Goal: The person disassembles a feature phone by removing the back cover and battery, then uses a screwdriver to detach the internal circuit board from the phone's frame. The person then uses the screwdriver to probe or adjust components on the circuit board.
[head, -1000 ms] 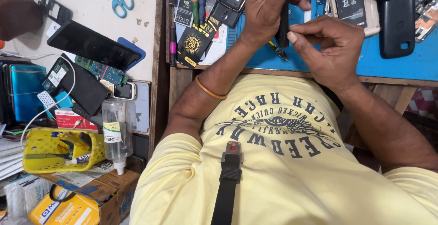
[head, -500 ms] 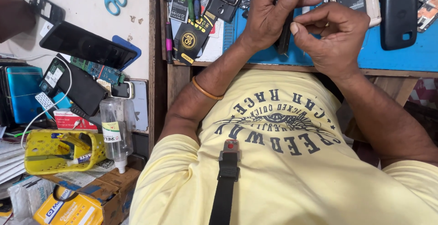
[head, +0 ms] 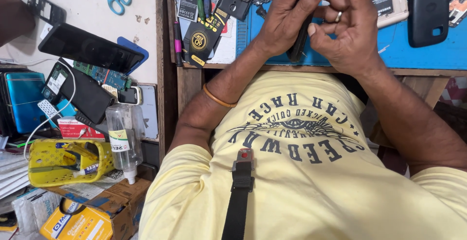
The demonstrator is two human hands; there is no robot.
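Two hands met at the upper centre of the frame, clamped together on a slim dark phone (head: 297, 43). Its long axis ran nearly upright, leaning slightly right toward the top. The left hand (head: 287, 18) wrapped it from the left; the right hand (head: 348, 31) pinched it from the right. A black-and-gold packet (head: 202, 40) lay left of them, a yellow box (head: 80, 223) at lower left.
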